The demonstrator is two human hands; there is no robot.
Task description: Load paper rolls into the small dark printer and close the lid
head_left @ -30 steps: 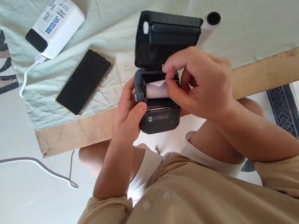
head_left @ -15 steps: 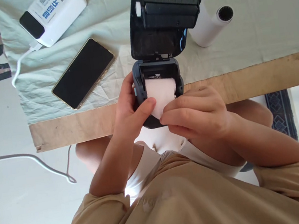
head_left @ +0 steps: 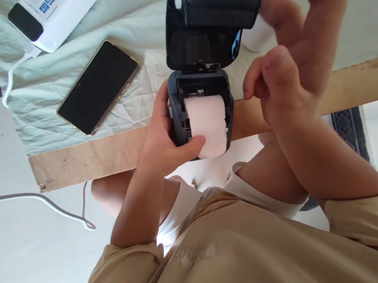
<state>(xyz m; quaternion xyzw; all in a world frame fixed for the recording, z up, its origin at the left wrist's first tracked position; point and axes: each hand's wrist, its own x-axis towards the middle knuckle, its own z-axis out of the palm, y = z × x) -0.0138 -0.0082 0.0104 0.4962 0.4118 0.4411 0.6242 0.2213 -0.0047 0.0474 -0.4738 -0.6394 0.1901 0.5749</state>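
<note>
A small black thermal printer [head_left: 176, 115] sits at the table's near edge with its lid [head_left: 208, 23] swung up and back. White paper [head_left: 207, 125] from the roll inside is drawn out over the printer's front. My left hand [head_left: 162, 138] grips the printer's left side, and its thumb pins the paper's end down. My right hand [head_left: 288, 49] is lifted above the table to the right of the lid, fingers apart and empty. A spare white paper roll [head_left: 257, 37] lies behind it, mostly hidden.
A black phone [head_left: 98, 86] lies face up on the pale green cloth [head_left: 68, 120] to the left. A white power bank [head_left: 53, 11] with a white cable [head_left: 10, 81] sits at the far left. The bare wooden table edge [head_left: 90, 159] runs across. Another cable [head_left: 44, 207] trails on the floor.
My right hand let go of the paper's end and rose up to the right, fingers spreading. The paper now lies drawn out over the printer's front under my left thumb.
</note>
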